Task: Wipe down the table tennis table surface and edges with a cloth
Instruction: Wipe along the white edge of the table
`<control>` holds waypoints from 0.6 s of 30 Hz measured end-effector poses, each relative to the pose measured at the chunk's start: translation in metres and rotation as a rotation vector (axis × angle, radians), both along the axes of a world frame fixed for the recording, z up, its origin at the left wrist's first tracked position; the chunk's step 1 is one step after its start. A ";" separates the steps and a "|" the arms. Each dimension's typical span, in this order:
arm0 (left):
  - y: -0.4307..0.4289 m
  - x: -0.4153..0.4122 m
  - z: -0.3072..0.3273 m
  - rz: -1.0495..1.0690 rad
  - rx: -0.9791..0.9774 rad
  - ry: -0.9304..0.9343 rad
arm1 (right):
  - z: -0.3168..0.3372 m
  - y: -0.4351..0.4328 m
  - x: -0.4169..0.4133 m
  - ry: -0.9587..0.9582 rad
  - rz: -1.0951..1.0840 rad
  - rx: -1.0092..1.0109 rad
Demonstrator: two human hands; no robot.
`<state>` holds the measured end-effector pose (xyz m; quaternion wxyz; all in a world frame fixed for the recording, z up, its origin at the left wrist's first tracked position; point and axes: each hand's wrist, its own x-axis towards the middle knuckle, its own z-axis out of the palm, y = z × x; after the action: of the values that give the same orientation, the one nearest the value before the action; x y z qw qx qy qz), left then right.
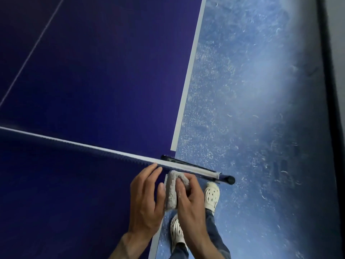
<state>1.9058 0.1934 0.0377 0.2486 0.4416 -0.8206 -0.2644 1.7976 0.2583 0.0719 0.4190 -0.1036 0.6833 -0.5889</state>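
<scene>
One cloth, lengthwise along table edge

One table, one net, one cloth, two hands (left hand, right hand), two clogs.

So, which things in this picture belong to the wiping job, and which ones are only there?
Belong to the job:
table
cloth, gripped by the right hand at the table edge
left hand, resting flat on the table

Only there:
net
net post
floor
white shoes
</scene>
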 end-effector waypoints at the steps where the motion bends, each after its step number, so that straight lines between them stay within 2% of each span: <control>1: -0.007 -0.007 0.013 0.015 -0.026 0.045 | 0.019 -0.001 -0.011 -0.004 0.026 -0.045; 4: -0.038 -0.038 0.046 0.049 -0.064 0.101 | 0.064 -0.010 -0.054 0.015 0.052 -0.143; 7: -0.079 -0.079 0.054 0.039 -0.090 0.040 | 0.069 -0.037 -0.111 0.101 0.037 -0.192; 9: -0.109 -0.109 0.046 0.024 -0.097 -0.057 | 0.045 -0.060 -0.146 0.165 0.031 -0.137; 12: -0.147 -0.150 0.010 0.036 -0.058 -0.223 | -0.025 -0.090 -0.178 0.185 0.070 0.024; 15: -0.172 -0.180 -0.037 0.046 -0.039 -0.367 | -0.093 -0.106 -0.173 0.123 0.139 0.172; 18: -0.192 -0.196 -0.075 0.010 -0.117 -0.441 | -0.134 -0.111 -0.148 0.029 0.275 0.271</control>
<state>1.7095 0.0013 -0.0370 0.0896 0.4774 -0.8669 -0.1122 1.6499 0.1478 -0.0625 0.4956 -0.1472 0.7418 -0.4271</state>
